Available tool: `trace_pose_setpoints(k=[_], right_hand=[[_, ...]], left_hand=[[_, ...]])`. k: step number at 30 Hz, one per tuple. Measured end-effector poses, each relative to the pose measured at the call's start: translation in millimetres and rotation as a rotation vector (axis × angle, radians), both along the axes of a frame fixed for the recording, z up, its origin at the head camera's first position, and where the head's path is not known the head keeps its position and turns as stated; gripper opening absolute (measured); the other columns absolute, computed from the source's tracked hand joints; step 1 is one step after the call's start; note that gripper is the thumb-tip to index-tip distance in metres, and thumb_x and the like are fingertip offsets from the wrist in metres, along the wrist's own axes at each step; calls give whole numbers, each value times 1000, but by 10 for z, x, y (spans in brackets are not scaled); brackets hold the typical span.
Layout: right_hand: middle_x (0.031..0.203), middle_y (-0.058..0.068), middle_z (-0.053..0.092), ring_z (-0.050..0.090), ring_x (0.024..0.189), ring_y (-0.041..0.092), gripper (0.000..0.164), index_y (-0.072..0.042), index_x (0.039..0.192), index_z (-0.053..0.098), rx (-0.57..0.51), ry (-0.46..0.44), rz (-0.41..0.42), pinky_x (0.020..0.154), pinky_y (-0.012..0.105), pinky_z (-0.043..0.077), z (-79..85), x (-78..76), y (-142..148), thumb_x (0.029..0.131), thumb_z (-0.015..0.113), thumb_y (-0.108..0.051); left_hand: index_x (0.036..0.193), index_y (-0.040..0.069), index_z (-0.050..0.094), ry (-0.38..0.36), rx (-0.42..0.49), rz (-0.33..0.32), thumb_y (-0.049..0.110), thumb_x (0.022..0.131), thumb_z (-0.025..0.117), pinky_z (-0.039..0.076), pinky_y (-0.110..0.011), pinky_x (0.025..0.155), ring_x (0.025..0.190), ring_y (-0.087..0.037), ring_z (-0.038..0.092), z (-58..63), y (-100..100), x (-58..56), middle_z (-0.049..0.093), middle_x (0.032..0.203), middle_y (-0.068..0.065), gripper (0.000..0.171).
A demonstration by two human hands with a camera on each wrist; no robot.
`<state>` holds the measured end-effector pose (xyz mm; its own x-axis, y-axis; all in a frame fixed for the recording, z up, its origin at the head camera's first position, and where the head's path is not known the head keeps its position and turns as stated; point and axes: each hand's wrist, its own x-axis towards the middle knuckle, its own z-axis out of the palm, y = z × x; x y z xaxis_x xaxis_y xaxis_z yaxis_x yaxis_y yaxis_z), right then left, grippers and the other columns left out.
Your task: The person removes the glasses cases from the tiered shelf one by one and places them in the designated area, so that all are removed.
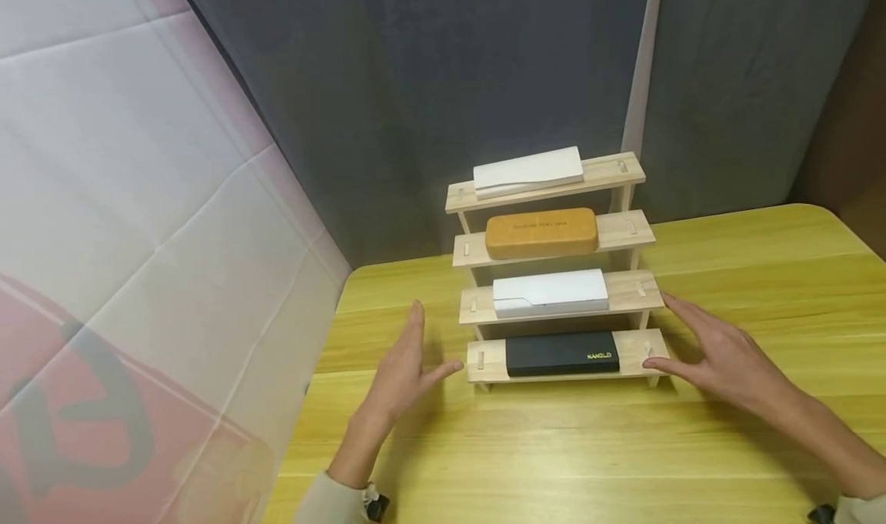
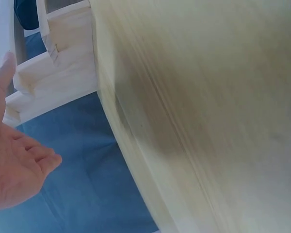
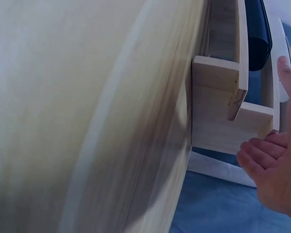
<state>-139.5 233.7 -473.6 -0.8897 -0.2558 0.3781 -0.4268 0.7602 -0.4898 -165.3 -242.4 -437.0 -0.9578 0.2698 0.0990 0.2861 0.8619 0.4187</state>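
Observation:
A four-tier wooden display rack (image 1: 631, 352) stands on the table in the head view, holding one case per tier. From bottom to top they are a black case (image 1: 554, 355) with gold lettering, a white case (image 1: 550, 292), an orange-brown case (image 1: 540, 234) and a cream-white case (image 1: 529, 171). My left hand (image 1: 396, 378) is beside the rack's lower left, thumb pointing at the bottom tier and fingers straight. On the other side my right hand (image 1: 730, 361) has its thumb at the bottom tier's right end and its fingertips at the second tier's end. Neither hand holds anything.
The rack rests on a yellow wood-grain table (image 1: 547, 455), near its back edge. Behind it hangs a dark grey curtain (image 1: 415, 108) with a pale strip. A white panelled wall (image 1: 138, 162) with red printing rises on the left.

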Motion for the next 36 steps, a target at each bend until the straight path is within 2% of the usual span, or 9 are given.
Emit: trace_pose_setpoints(k=[3,9,19,22,24,26,28,30,36], right_hand=[[151,36,50,54,126,63,113,-6,165,36,-8,13,0,92,80,48,-14,5,-19,77,95,-45],[150,35,52,57,124,62,110,-3,162,41,-39,62,-16,92,76,51,-40,36,-55,76,97,-41],[141,27,64,65,117,55,101,-10,154,57,-114,192,-67,85,71,55,-116,106,-100,67,101,-33],[139,21,68,67,118,49,96,-11,151,61,-142,247,-74,103,41,57,-128,133,-107,65,102,-28],[137,18,69,68,123,36,89,-10,147,64,-169,307,-60,107,17,48,-139,138,-111,69,100,-33],[134,16,72,65,129,17,79,-7,143,68,-203,378,-39,103,0,35,-151,129,-120,79,93,-47],[130,17,73,59,131,1,75,-5,138,71,-238,437,-16,102,1,37,-156,117,-133,88,81,-60],[127,18,74,53,131,-9,76,-4,135,73,-262,474,8,102,2,39,-155,104,-151,94,69,-68],[125,18,75,51,131,-9,78,-3,134,73,-236,438,55,105,4,39,-152,105,-202,95,65,-70]], left_hand=[[169,2,-2,-15,24,-3,54,95,77,22,-47,129,160,-31,16,-16,10,6,-1,176,-14,120],[169,3,-3,-59,65,-11,48,97,78,21,-48,129,160,-32,17,-48,18,22,1,175,-15,117],[169,4,-2,-104,54,-29,54,96,75,27,-51,127,157,-37,25,-98,17,37,6,175,-17,118],[169,1,1,-98,40,-39,54,96,75,26,-51,127,158,-36,24,-109,25,40,8,175,-18,117],[169,1,3,-102,37,-41,54,96,76,26,-51,127,158,-35,23,-104,33,50,8,175,-17,116],[169,1,4,-109,34,-45,54,96,75,25,-50,128,159,-35,22,-109,37,54,8,175,-18,116],[169,1,5,-120,33,-45,55,95,75,24,-50,128,159,-34,21,-112,40,64,8,175,-17,116],[169,0,7,-128,31,-45,56,95,75,25,-50,128,159,-34,21,-121,42,68,9,175,-16,115],[170,1,8,-146,18,-49,59,95,73,27,-51,127,158,-35,25,-148,52,69,13,175,-17,115]])
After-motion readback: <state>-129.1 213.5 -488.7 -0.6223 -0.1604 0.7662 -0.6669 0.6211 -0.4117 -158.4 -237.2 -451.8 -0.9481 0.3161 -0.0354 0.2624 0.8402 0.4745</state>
